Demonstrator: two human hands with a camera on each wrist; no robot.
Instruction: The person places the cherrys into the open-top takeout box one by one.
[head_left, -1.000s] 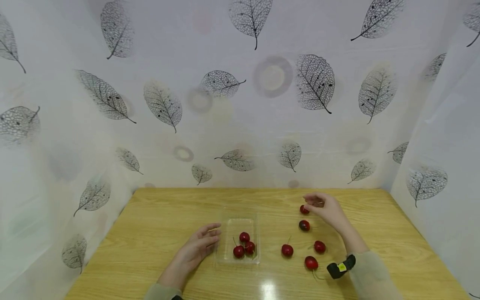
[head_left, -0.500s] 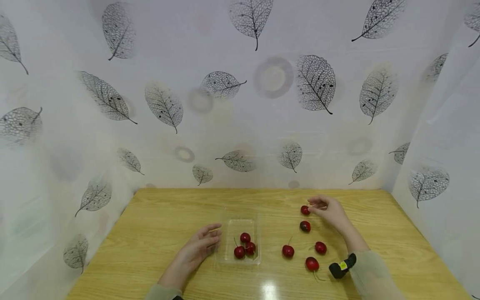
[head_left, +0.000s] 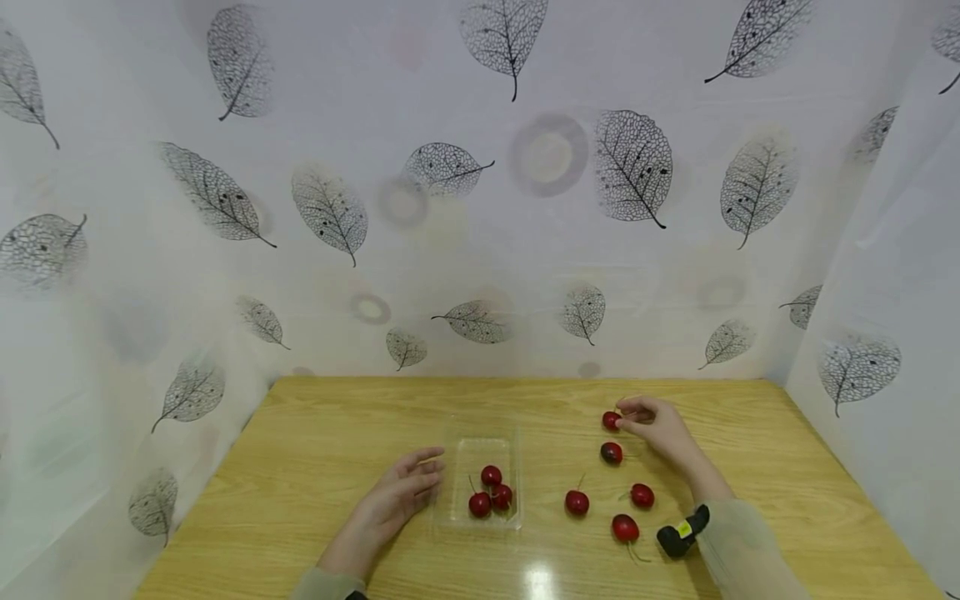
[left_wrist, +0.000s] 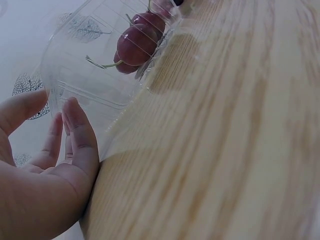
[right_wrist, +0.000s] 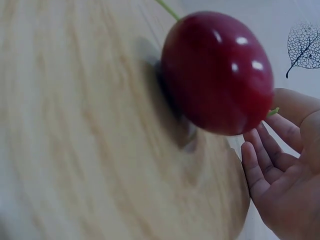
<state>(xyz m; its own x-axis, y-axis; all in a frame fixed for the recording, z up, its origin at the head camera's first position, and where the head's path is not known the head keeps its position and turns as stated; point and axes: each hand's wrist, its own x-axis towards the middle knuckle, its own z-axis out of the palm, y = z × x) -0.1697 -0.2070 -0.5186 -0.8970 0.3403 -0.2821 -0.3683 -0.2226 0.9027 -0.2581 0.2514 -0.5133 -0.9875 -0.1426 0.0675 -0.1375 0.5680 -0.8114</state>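
Wooden tabletop (head_left: 337, 450), cherries scattered right.
Right hand (head_left: 660, 425) pinches the far cherry (head_left: 611, 420); left hand (head_left: 393, 500) released beside the tray (head_left: 480, 442); a loose pinch could let it roll.

A light wooden table (head_left: 315, 450) carries a clear plastic tray (head_left: 480, 443) (three cherries sit inside it) and five loose cherries (head_left: 577, 502) to its right. The left hand (head_left: 390, 500) rests on the wood beside the tray.
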